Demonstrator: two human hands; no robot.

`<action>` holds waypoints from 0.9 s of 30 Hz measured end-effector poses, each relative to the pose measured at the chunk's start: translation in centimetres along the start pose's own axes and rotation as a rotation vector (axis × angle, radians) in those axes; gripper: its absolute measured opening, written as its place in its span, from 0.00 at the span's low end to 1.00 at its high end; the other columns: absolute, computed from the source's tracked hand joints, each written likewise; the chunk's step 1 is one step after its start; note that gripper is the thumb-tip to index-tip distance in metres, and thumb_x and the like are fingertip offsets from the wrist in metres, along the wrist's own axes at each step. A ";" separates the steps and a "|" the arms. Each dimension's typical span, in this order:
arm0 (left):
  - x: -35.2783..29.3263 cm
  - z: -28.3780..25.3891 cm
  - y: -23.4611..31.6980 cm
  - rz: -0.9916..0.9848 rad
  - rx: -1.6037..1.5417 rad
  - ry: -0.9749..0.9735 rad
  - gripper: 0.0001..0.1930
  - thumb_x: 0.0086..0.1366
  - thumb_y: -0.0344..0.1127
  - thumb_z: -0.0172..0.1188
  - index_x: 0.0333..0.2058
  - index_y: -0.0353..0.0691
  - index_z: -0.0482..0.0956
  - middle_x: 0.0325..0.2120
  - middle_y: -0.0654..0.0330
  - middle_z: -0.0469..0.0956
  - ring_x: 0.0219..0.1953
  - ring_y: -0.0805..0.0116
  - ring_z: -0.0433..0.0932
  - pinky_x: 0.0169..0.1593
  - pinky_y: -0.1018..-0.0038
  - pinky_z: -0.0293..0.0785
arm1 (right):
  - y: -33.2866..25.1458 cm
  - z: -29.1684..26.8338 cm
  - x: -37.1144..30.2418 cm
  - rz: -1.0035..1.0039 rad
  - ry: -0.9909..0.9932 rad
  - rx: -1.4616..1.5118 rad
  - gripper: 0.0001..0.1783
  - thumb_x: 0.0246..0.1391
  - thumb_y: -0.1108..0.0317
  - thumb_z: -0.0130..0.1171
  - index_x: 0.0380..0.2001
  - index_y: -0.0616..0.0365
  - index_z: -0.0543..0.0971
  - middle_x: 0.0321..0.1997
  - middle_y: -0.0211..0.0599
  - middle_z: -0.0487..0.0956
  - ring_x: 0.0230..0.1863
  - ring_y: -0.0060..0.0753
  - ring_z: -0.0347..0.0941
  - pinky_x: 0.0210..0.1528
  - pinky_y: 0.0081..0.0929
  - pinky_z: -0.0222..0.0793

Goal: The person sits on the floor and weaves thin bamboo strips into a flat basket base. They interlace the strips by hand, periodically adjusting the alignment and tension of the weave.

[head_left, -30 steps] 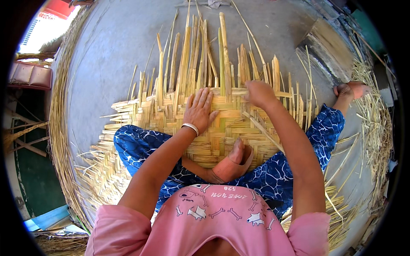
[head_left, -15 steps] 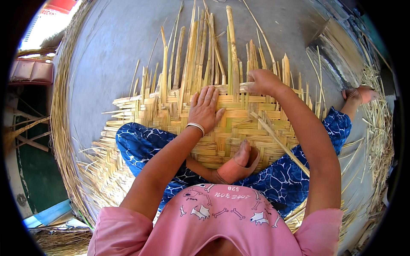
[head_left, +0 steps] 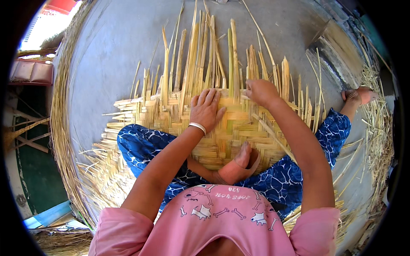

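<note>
A woven mat [head_left: 218,147] of flat, pale yellow reed strips lies under my bent leg. My left hand [head_left: 205,112] rests flat near its far edge, fingers spread over the weave. Just to the right, my right hand [head_left: 261,92] is closed at the same edge, its fingers curled round a reed strip that runs crosswise; most of the grip is hidden. Beyond both hands, loose strip ends [head_left: 204,55] stick out away from me over the floor. One greenish upright strip [head_left: 232,59] stands between the hands. A loose reed stalk [head_left: 273,134] slants across the mat beneath my right forearm.
My foot in an orange-brown shoe [head_left: 240,166] presses on the mat's near part. A wooden board [head_left: 337,53] lies on the grey floor at the far right. Long reeds [head_left: 62,106] line the left side, and straw [head_left: 378,123] is heaped along the right.
My right hand has come down slightly toward me and is more tightly curled. The tall greenish strip's far end now sits lower. My left hand stays nearly in place.
</note>
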State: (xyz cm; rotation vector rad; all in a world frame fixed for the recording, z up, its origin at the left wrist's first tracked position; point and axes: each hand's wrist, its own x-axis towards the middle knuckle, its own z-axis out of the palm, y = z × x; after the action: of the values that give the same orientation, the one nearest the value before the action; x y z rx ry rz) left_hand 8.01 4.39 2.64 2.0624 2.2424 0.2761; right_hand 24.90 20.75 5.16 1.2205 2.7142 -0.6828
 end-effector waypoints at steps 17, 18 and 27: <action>11.5 -1.3 6.9 0.222 -0.263 -0.445 0.22 0.54 0.39 0.61 0.48 0.39 0.74 0.48 0.48 0.71 0.44 0.48 0.74 0.48 0.62 0.72 | 5.9 -5.7 -6.8 0.126 0.113 0.008 0.14 0.45 0.57 0.62 0.30 0.55 0.76 0.26 0.42 0.78 0.33 0.49 0.74 0.35 0.43 0.67; 12.3 -1.1 7.1 0.223 -0.201 -0.449 0.21 0.52 0.43 0.63 0.43 0.39 0.78 0.41 0.48 0.76 0.41 0.49 0.76 0.45 0.63 0.72 | 5.6 -6.3 -7.3 0.132 0.068 -0.012 0.13 0.46 0.61 0.61 0.31 0.57 0.75 0.30 0.42 0.78 0.36 0.49 0.74 0.36 0.42 0.67; 11.5 -1.6 7.5 -0.098 -0.512 -0.257 0.14 0.53 0.42 0.64 0.28 0.35 0.80 0.17 0.54 0.75 0.17 0.63 0.73 0.25 0.67 0.70 | 8.0 -1.3 -6.8 0.166 0.523 0.226 0.18 0.46 0.62 0.61 0.38 0.62 0.74 0.42 0.50 0.76 0.44 0.51 0.71 0.45 0.43 0.66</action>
State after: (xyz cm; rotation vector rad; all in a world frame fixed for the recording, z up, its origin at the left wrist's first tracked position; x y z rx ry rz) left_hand 14.00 16.23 6.29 1.6169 1.8682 0.4867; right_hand 35.45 21.31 5.21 1.8897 2.9341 -0.7537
